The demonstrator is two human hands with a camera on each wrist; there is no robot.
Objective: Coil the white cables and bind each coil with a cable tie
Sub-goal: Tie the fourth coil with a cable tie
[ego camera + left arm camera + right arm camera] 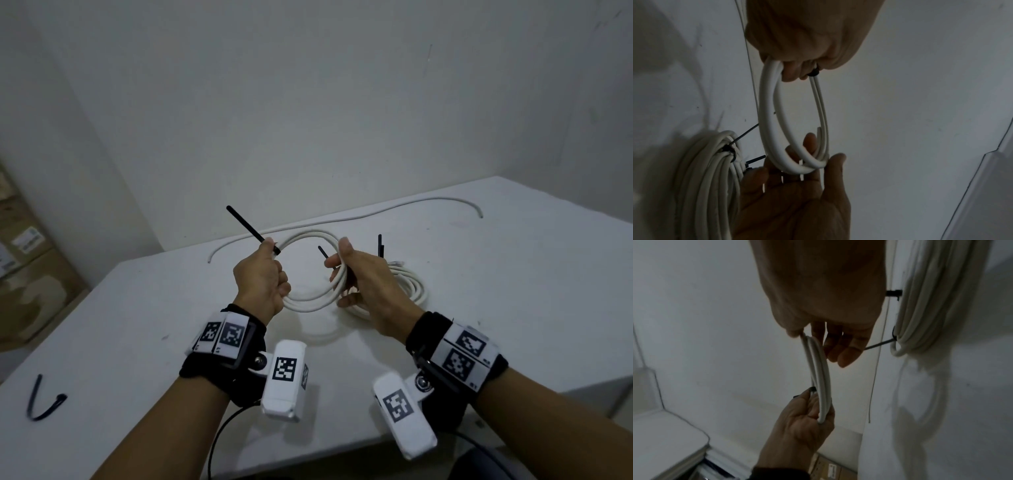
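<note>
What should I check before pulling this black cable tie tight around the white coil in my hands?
1. Left hand grips small white cable coil: ok.
2. Right hand holds the coil's other side: ok.
3. Thin black plastic cable tie pinched with the coil in left hand: ok.
4. Tie's tail threaded through its head: cannot tell.
5. Loops lying together: ok.
6. Larger, already tied white cable bundle on the white table, apart from the coil: ok.

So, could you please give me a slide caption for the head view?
Both hands hold a white coil above the table; left hand grips a black tie.
</note>
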